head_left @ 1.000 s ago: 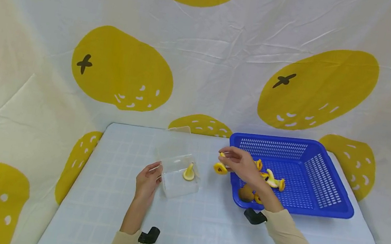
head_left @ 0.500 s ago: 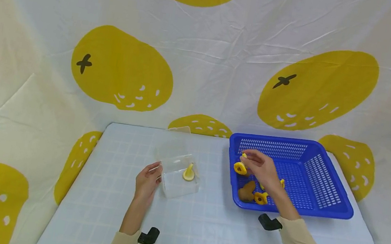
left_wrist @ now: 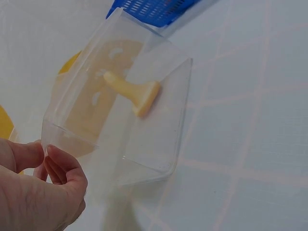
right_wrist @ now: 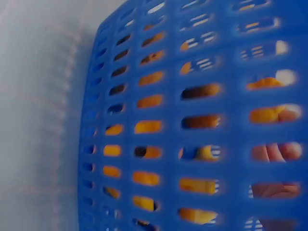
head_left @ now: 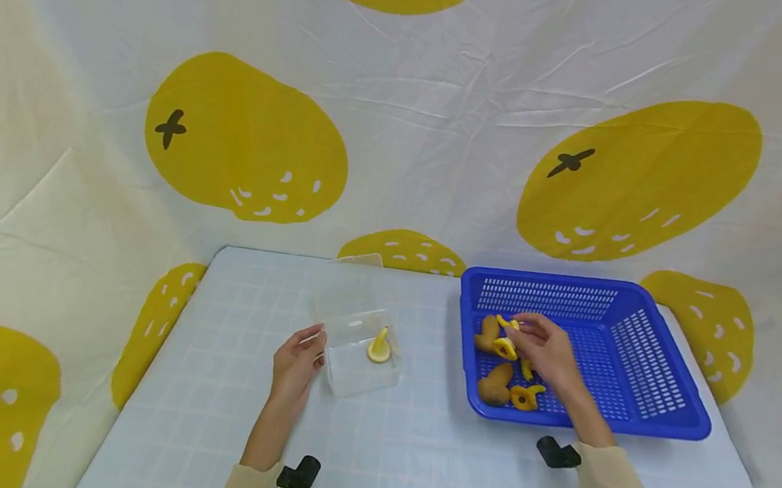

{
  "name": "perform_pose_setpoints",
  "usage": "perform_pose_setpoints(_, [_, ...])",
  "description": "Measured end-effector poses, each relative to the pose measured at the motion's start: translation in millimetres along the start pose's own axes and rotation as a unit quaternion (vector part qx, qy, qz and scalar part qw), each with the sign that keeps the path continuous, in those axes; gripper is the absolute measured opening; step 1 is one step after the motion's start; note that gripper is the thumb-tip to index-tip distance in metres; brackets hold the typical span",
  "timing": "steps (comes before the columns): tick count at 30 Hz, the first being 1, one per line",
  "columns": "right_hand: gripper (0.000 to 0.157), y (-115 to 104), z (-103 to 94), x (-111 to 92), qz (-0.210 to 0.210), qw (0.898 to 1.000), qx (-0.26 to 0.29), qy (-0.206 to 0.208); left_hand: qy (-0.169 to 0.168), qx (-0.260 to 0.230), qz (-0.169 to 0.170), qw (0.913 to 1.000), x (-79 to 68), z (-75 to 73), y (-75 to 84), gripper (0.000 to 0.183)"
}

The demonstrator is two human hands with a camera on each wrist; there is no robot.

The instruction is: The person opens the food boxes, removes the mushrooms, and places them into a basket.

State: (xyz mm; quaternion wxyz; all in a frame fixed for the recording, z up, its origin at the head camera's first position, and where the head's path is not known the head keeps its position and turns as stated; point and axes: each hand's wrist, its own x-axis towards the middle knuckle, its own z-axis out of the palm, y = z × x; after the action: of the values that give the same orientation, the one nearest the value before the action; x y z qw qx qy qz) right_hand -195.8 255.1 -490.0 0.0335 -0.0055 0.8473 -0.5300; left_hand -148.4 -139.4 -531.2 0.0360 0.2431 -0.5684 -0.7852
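Note:
My left hand [head_left: 298, 358] pinches the left edge of a clear plastic box [head_left: 359, 378], thumb and fingers at its corner in the left wrist view. The box's lid [head_left: 346, 288] is raised behind it. Inside lies one pale yellow mushroom-shaped piece [left_wrist: 137, 94], a stem with a flared round end. Over the left part of a blue basket [head_left: 645, 421], my right hand [head_left: 547, 353] pinches a yellow mushroom-shaped piece [head_left: 506, 348], its flared end hanging down. In the right wrist view the basket wall hides most of that hand; fingertips [right_wrist: 281, 151] show through the slots.
Inside the basket's left side lie brown knobby pieces [head_left: 495, 384] and more yellow flared pieces [head_left: 526, 397]. The blue-white checked table [head_left: 396, 464] extends in front of box and basket. A fruit-print cloth [head_left: 434, 158] hangs behind the table.
My right hand has carried the yellow piece rightward from beside the basket's left rim to above its inside, and has lowered slightly. My left hand and the clear box have stayed put.

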Motion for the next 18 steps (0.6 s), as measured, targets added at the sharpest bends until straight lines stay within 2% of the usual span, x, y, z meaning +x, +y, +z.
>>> perform_pose_setpoints(5, [0.046,9,-0.7,4,0.011,1.0,-0.015,0.009,0.002,0.0,-0.001,1.0,-0.6,0.0,0.3,0.039])
perform_pose_setpoints(9, [0.042,13,-0.1,8,0.0,0.998,-0.063,0.012,0.004,0.001,0.001,1.0,-0.3,-0.4,0.1,0.039])
perform_pose_setpoints(13, [0.036,16,1.2,13,-0.025,0.992,-0.124,0.011,0.007,0.005,0.001,1.0,0.9,-0.7,-1.5,0.038])
perform_pose_setpoints(18, [0.03,19,6.3,17,-0.076,0.983,-0.168,0.005,0.009,0.006,0.001,0.9999,2.3,-0.4,-3.6,0.037])
